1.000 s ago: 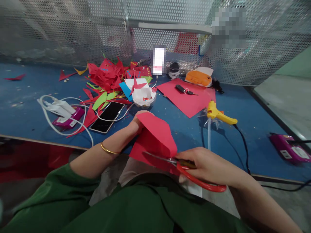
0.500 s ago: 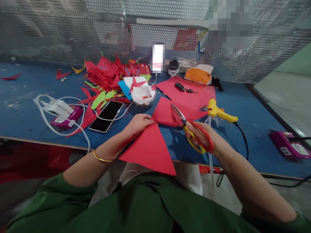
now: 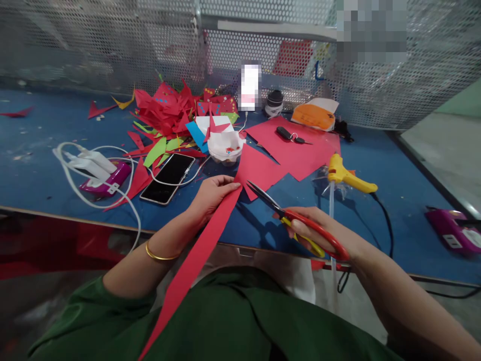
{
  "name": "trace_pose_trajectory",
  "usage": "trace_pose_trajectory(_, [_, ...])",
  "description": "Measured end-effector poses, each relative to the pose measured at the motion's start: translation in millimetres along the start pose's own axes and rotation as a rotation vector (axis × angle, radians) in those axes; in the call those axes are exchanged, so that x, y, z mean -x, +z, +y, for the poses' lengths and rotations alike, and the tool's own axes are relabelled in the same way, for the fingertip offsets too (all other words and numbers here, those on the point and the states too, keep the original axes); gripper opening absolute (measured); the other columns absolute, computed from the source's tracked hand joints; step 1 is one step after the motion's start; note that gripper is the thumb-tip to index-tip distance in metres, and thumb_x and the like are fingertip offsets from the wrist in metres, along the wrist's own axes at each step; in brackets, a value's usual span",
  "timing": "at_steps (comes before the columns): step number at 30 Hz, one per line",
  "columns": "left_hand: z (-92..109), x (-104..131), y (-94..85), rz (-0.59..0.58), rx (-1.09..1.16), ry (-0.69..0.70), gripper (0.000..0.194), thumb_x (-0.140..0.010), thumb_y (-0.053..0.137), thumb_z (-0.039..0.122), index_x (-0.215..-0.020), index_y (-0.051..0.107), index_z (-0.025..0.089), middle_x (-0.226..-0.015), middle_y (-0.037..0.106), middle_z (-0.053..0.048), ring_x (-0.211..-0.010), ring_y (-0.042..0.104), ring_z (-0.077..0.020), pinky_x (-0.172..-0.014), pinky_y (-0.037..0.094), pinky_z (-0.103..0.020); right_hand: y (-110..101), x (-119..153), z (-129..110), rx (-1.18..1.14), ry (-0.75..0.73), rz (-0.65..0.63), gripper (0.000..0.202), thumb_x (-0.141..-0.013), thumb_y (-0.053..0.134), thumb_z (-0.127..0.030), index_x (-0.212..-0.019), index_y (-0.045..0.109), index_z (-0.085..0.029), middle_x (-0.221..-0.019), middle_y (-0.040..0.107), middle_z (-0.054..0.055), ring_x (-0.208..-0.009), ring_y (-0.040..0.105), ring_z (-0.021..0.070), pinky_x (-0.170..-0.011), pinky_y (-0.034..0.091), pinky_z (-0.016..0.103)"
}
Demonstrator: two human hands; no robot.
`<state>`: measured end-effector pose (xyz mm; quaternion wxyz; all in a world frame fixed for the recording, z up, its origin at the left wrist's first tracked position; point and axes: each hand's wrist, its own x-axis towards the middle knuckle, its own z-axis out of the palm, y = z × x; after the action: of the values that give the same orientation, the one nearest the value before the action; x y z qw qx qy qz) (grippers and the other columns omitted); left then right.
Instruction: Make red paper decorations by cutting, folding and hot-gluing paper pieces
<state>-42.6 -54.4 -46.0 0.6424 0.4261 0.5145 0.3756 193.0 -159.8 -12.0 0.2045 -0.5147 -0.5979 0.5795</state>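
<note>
Swinging in closer, the scissors (image 3: 265,196) brought their tips right beside the left hand's thumb, and the red paper (image 3: 201,255) had just gone from a broad spread to a narrow band! The left hand (image 3: 210,198) had it pinched at the upper end, the rest slanting down past the wrist, over the edge of the blue table (image 3: 45,170) towards the lap. The right hand (image 3: 319,223) was clamped round the scissors' handles, blades almost together and off the held paper, so no cut looked under way at that instant. Just beyond the fingertips lay another red piece (image 3: 261,168), with the glue gun (image 3: 351,179) off to the right.
</note>
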Motion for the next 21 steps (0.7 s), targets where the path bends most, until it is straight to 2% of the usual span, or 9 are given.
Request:
trace_pose_trajectory(4, [1,3,-1.4,0.034,0.076,-0.029,0.011,-0.072,0.074,0.013,-0.081,0.068,0.014,-0.063,0.067,0.001,-0.050,0.055,-0.0095,-0.054,0.048,-0.023,-1,-6,4,-0.014,-0.012,-0.040,0.052,-0.084,0.055,-0.070,-0.082,0.054,-0.018,-0.059,0.047,-0.004,-0.048,0.043,0.0079,-0.041,0.034,0.020])
trace_pose_trajectory(10, [-3,9,-2.3,0.120,0.155,0.022,0.023,-0.070,0.076,0.009,-0.091,0.065,0.013,-0.067,0.067,0.002,-0.056,0.061,-0.0094,-0.056,0.049,-0.021,3,-12,6,-0.036,0.020,-0.074,0.054,-0.086,0.051,-0.070,-0.088,0.056,-0.017,-0.073,0.053,0.000,-0.050,0.047,0.0074,-0.039,0.034,0.019])
trace_pose_trajectory(16, [-12,8,-2.9,0.100,0.297,0.007,0.027,-0.068,0.077,0.009,-0.091,0.064,0.014,-0.068,0.068,0.000,-0.059,0.063,-0.0103,-0.060,0.051,-0.021,10,-20,-7,0.046,-0.012,-0.044,0.055,-0.084,0.051,-0.073,-0.081,0.052,-0.018,-0.072,0.052,-0.001,-0.053,0.048,0.0076,-0.045,0.038,0.020])
trace_pose_trajectory(21, [-11,10,2.6,0.067,0.341,-0.052,0.025,-0.071,0.075,0.009,-0.092,0.063,0.014,-0.071,0.070,-0.001,-0.058,0.064,-0.0108,-0.059,0.052,-0.022,17,-27,-12,0.070,-0.027,-0.001,0.054,-0.083,0.053,-0.073,-0.081,0.051,-0.019,-0.068,0.050,-0.003,-0.051,0.046,0.0080,-0.045,0.040,0.021])
